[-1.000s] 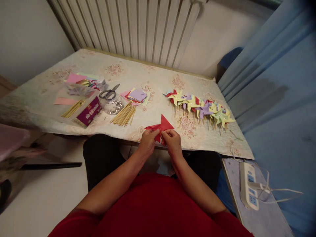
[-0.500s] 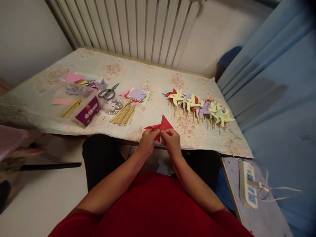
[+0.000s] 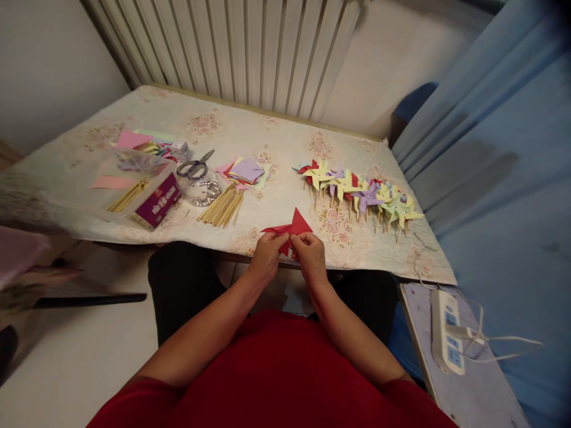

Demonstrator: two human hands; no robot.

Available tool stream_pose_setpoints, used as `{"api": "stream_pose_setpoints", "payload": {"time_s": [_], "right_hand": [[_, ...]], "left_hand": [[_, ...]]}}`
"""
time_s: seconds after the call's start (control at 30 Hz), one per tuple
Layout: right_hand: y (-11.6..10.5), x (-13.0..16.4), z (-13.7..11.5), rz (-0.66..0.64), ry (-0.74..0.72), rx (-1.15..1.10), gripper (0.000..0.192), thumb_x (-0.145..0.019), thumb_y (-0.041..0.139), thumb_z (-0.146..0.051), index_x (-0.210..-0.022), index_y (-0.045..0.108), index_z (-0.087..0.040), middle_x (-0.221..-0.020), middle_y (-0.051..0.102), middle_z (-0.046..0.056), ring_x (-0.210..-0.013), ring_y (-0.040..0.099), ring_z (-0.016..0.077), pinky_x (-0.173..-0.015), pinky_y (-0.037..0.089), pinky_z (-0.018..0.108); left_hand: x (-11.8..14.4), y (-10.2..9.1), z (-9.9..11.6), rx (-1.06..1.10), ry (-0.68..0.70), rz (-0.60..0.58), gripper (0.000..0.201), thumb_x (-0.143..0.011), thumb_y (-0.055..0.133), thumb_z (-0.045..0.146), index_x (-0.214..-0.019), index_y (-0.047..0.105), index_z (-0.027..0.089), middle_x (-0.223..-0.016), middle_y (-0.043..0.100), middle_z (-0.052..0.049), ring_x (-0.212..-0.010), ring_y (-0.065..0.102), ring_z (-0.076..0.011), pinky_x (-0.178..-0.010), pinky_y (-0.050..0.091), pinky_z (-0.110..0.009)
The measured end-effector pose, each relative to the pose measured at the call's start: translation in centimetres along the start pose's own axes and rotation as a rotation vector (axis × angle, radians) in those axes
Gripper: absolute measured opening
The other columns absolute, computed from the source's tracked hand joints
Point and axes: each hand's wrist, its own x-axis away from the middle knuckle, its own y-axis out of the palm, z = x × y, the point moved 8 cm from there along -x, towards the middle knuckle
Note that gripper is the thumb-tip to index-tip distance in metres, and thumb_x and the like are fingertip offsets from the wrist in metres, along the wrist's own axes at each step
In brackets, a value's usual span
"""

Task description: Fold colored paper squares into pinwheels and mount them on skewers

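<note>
Can't see the middle of the red, pointed, folded paper [image 3: 301,224], covered by left bare hand [image 3: 266,254] and right bare hand [image 3: 311,254].
Can't make out single shapes among the tiny silvery pieces [image 3: 207,193] in round clear plastic dish [image 3: 189,191], nor read small white lettering [image 3: 163,201] on the purple label [image 3: 148,214]; can't count overlapping many-coloured paper pinwheels [image 3: 366,196] at right; can't follow pale blue cloth curtain [image 3: 491,148] past right edge or blurred pink surface [image 3: 20,255] past left edge.

The left hand [image 3: 266,254] and right hand [image 3: 311,253] pinch a folded red paper [image 3: 301,223]. Pinwheels [image 3: 367,197] lie at its two o'clock, scissors [image 3: 200,164] at ten.
</note>
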Motion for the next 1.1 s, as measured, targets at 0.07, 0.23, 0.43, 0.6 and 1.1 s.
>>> {"api": "stream_pose_setpoints", "payload": {"time_s": [0.07, 0.23, 0.43, 0.6, 1.1], "right_hand": [[-0.1, 0.0, 0.0, 0.009, -0.003, 0.004, 0.025, -0.074, 0.064, -0.038, -0.059, 0.052, -0.022, -0.042, 0.051, -0.006, -0.039, 0.043, 0.0102, -0.044, 0.032, 0.024], [0.0, 0.0, 0.1, 0.008, -0.009, -0.002, 0.024, -0.074, 0.064, -0.037, -0.06, 0.052, -0.022, -0.042, 0.051, -0.007, -0.039, 0.043, 0.0102, -0.045, 0.033, 0.024], [-0.2, 0.1, 0.1, 0.02, -0.018, 0.008, 0.024, -0.074, 0.063, -0.037, -0.059, 0.051, -0.023, -0.042, 0.051, -0.006, -0.039, 0.044, 0.011, -0.046, 0.034, 0.025], [-0.2, 0.4, -0.3, 0.043, -0.029, 0.003, 0.024, -0.074, 0.064, -0.037, -0.059, 0.051, -0.023, -0.044, 0.049, -0.007, -0.041, 0.044, 0.011, -0.045, 0.034, 0.024], [-5.6, -2.2, -2.3, -0.08, -0.057, -0.002, 0.029, -0.068, 0.071, -0.044, -0.079, 0.068, -0.017, -0.069, 0.064, 0.001, -0.063, 0.055, 0.0135, -0.062, 0.045, 0.026]], "left_hand": [[0.1, 0.0, 0.0, 0.006, -0.005, -0.014, 0.019, -0.064, 0.073, 0.026, -0.065, 0.06, 0.012, -0.059, 0.06, 0.001, -0.054, 0.051, -0.0084, -0.056, 0.039, -0.023], [0.1, 0.2, -0.1, 0.011, -0.012, -0.047, 0.023, -0.063, 0.076, 0.028, -0.069, 0.062, 0.011, -0.061, 0.063, -0.001, -0.055, 0.054, -0.0096, -0.057, 0.041, -0.024], [0.2, 0.8, -0.1, 0.032, -0.03, -0.062, 0.019, -0.065, 0.073, 0.026, -0.067, 0.061, 0.012, -0.06, 0.062, -0.001, -0.052, 0.053, -0.0099, -0.054, 0.04, -0.024], [0.4, 1.5, -0.1, 0.05, -0.033, -0.093, 0.018, -0.068, 0.069, 0.026, -0.062, 0.059, 0.013, -0.056, 0.057, 0.001, -0.05, 0.05, -0.0089, -0.052, 0.039, -0.024], [-0.2, -0.6, 0.0, -0.147, -0.106, -0.093, 0.022, -0.061, 0.076, 0.029, -0.068, 0.065, 0.013, -0.06, 0.063, -0.002, -0.054, 0.055, -0.0117, -0.055, 0.04, -0.024]]}}
